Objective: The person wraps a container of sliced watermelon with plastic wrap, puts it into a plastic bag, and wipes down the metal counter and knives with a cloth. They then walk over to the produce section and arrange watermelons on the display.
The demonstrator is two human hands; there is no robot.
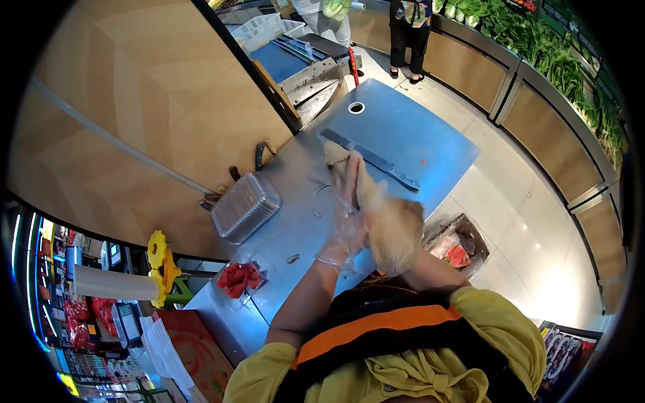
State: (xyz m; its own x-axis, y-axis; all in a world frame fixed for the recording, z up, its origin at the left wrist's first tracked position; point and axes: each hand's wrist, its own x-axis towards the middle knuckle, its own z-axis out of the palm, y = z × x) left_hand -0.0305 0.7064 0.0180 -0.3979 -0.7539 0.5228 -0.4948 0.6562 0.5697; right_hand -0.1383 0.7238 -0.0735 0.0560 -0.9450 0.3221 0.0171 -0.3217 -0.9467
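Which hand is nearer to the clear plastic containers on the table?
Left. The left hand is to the right of the clear plastic containers, not touching them; the right hand, hidden by the tan cloth, is farther right.

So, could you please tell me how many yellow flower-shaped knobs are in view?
2: the upper knob and the lower knob, by the right end of the pale roll. Others may be hidden behind it.

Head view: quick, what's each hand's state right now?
Left hand: looks open, fingers extended alongside the blurred tan cloth.
Right hand: hidden by the cloth, so whether it is open or closed cannot be told.
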